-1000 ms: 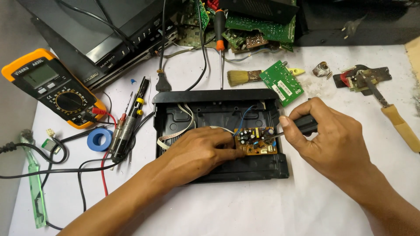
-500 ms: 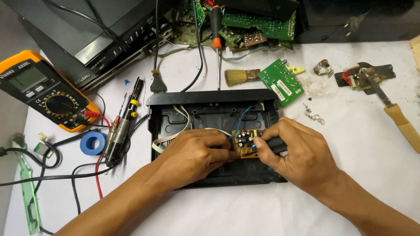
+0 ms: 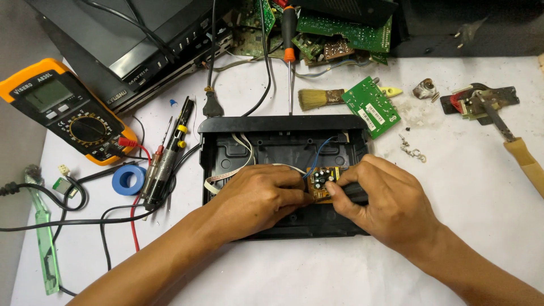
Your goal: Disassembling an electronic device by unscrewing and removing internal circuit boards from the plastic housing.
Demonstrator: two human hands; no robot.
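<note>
Both forearms come in from the near edge and meet over the small brown circuit board [image 3: 324,182]. The left hand [image 3: 258,195] lies palm down just left of the board, fingers curled, their tips touching its left edge. The right hand [image 3: 385,201] rests just right of it, fingers bent inward, thumb pressed at the board's lower right corner.

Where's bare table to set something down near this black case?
Free: white table right of the black case, below the loose screws; also the near edge between both forearms. Crowded: left side with multimeter, tape roll, wires; top edge with boards.
</note>
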